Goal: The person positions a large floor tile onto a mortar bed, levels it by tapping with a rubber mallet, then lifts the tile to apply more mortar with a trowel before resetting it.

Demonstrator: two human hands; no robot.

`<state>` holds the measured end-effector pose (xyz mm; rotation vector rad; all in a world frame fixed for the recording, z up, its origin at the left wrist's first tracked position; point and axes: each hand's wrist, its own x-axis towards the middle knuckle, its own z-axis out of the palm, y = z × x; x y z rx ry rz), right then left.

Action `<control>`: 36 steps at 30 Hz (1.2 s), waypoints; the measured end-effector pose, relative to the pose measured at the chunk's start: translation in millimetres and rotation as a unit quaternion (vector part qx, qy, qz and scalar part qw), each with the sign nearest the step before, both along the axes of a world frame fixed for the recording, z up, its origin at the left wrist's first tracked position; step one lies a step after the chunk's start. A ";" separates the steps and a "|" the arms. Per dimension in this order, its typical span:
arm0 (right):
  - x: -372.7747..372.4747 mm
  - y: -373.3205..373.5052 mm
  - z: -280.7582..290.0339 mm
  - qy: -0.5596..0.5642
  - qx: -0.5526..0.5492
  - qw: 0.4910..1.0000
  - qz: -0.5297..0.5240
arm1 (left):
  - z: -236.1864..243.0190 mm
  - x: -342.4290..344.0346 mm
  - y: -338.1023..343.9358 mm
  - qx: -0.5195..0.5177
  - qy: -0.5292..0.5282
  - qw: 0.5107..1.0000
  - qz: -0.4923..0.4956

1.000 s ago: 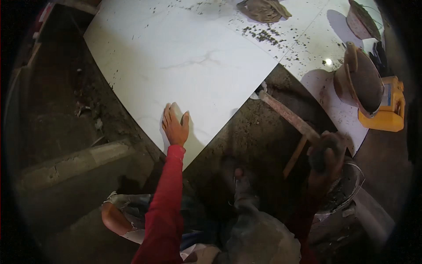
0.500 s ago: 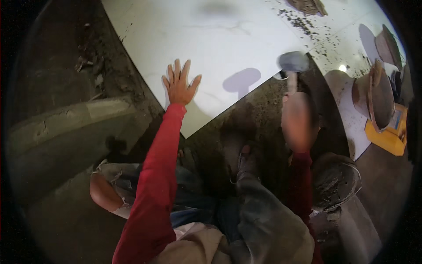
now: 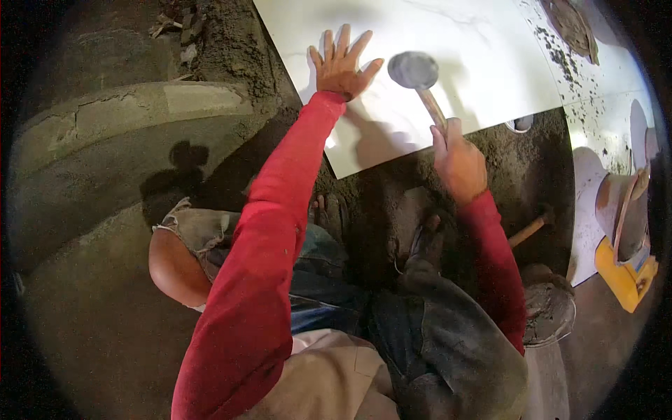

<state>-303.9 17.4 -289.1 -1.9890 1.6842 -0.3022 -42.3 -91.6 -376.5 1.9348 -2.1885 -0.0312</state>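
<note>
My left hand (image 3: 343, 66) rests on a large white marbled tile (image 3: 490, 84) near its left edge, fingers spread wide, holding nothing. My right hand (image 3: 458, 157) is wrapped round the wooden handle of a mallet (image 3: 411, 68), whose blurred grey head is over the tile, to the right of my left hand. Below the tile's near edge is dark, rough mortar (image 3: 371, 196). A small white round object (image 3: 519, 124) sits at that edge, to the right.
Several containers stand at the right: buckets (image 3: 616, 210), a yellow jug (image 3: 616, 273) and a mortar pail (image 3: 546, 315). A wooden-handled tool (image 3: 528, 231) lies nearby. A brown bundle (image 3: 570, 28) is on speckled tiles at upper right. A concrete step (image 3: 140, 119) runs along the left.
The camera view has shifted. My left hand is still spread on the tile. The mallet in my right hand has swung up and leftward over the tile, toward my left hand.
</note>
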 end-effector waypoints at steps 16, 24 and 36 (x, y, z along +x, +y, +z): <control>17.8 18.9 -15.6 -0.029 -0.023 0.997 0.072 | -0.9 32.0 -31.9 -0.031 0.020 0.999 -0.028; 35.4 13.1 -24.5 -0.031 0.014 0.996 0.082 | 5.0 50.8 -48.1 -0.063 0.022 0.997 0.029; 71.0 -56.8 27.6 -0.038 0.024 0.998 0.037 | 2.6 82.9 -76.3 -0.062 0.048 0.993 0.085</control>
